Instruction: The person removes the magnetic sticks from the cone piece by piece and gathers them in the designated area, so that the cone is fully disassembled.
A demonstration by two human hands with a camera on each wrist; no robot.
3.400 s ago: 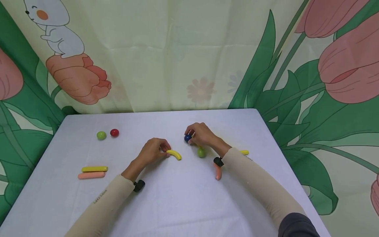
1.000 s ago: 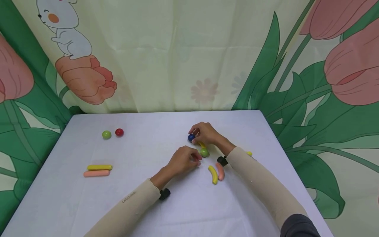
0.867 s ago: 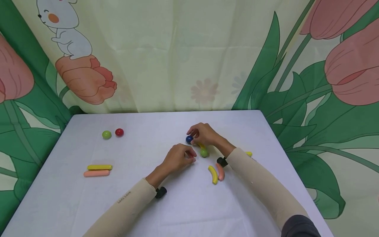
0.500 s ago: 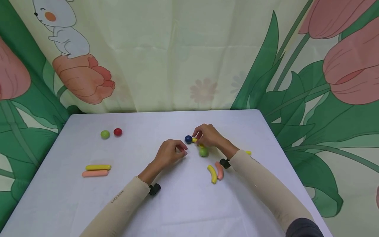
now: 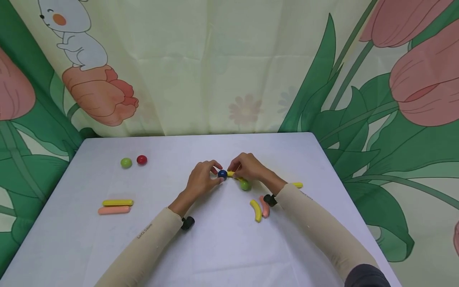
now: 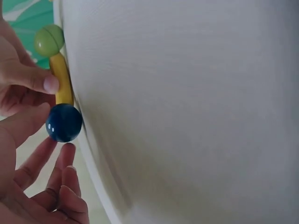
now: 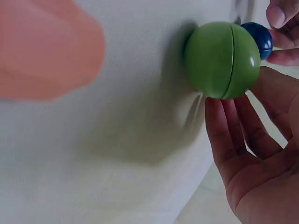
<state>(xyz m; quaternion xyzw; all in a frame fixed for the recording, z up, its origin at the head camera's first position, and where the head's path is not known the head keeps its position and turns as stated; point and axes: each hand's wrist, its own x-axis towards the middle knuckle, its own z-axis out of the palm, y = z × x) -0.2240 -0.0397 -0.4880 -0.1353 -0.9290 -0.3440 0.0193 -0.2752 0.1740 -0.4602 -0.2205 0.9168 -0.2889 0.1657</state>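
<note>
The blue ball (image 5: 222, 173) sits at the middle of the bench (image 5: 215, 247), at one end of a short yellow stick (image 6: 61, 84) whose other end meets a green ball (image 5: 245, 184). The three pieces make one line whose long axis runs from the blue ball on the person's left, slightly farther back, to the green ball on the right and nearer.

The left hand (image 5: 201, 180) comes in from the left end of that line, and its thumb and fingers (image 6: 29, 122) are curled around the blue ball, pinching it. The right hand (image 5: 247, 167) lies over the stick from the right and far side. The left wrist view shows its fingertip (image 6: 49, 84) pressed on the yellow stick, which it appears to pinch. The green ball lies just beside its fingers, and I cannot tell whether they touch it.

So each hand holds its own part of the line: the left hand is nearer the blue ball, the right hand nearer the stick and the green ball.
</note>
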